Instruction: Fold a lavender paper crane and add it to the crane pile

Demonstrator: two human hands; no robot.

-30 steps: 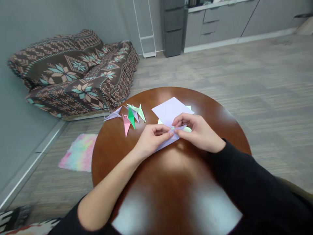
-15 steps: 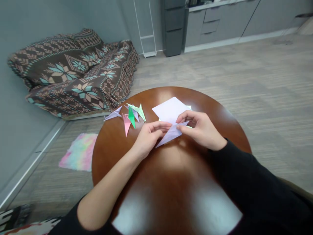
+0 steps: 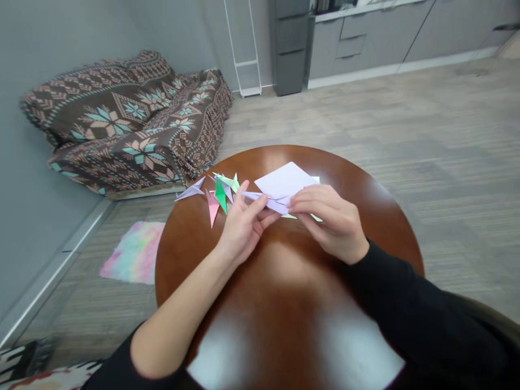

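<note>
Between my two hands is a folded piece of lilac origami paper (image 3: 277,205), long and pointed toward the left. My left hand (image 3: 246,223) grips its left part, thumb on top and fingers beneath. With thumb and fingertips, my right hand (image 3: 331,219) pinches its right end, and those fingers hide that end. Just behind lies a flat pale lilac square sheet (image 3: 286,179), with light green paper (image 3: 289,216) peeking out around it. To the left of my left hand are several folded paper cranes, among them a green one (image 3: 220,196), a pink one (image 3: 212,207) and a lilac one (image 3: 190,190).
The round brown wooden table (image 3: 284,303) is glossy with reflections. Beyond it at left stands a sofa (image 3: 142,130) under a patterned cover, with a fluffy pastel rug (image 3: 134,252) on the floor. Grey cabinets (image 3: 377,43) line the back.
The lilac folded paper has turned from slanting down-left to pointing left and slightly up. My left hand has rolled palm-up around it, thumb now on top; my right hand still pinches the other end.
</note>
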